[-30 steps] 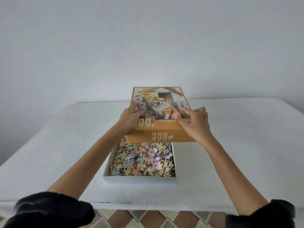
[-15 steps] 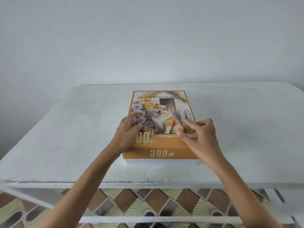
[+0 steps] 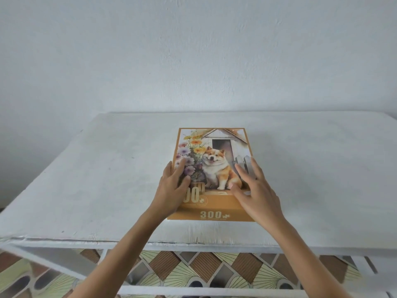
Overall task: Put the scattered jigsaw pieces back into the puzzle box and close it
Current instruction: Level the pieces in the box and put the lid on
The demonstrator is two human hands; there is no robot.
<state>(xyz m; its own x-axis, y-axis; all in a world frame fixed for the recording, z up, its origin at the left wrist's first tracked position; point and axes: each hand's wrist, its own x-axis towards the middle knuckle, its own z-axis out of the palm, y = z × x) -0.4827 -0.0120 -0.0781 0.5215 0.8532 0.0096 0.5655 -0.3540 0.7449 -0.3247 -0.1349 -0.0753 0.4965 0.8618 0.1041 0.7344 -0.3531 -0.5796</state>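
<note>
The puzzle box (image 3: 217, 160) lies flat on the white table (image 3: 107, 179), near its front edge. Its orange lid, with a picture of a dog, flowers and a kennel and the number 300, covers the base fully; no jigsaw pieces show. My left hand (image 3: 171, 188) rests flat on the lid's near left part, fingers straight, thumb at the left edge. My right hand (image 3: 253, 190) presses flat on the lid's near right part with fingers spread.
The table stands against a plain white wall (image 3: 193, 61). Below the table's front edge (image 3: 193, 244) a white frame and a patterned tiled floor (image 3: 193, 267) show.
The lid came down from above the open base and now sits fully over it, hiding the pieces. Both hands went from gripping the lid's sides to lying flat on top.
</note>
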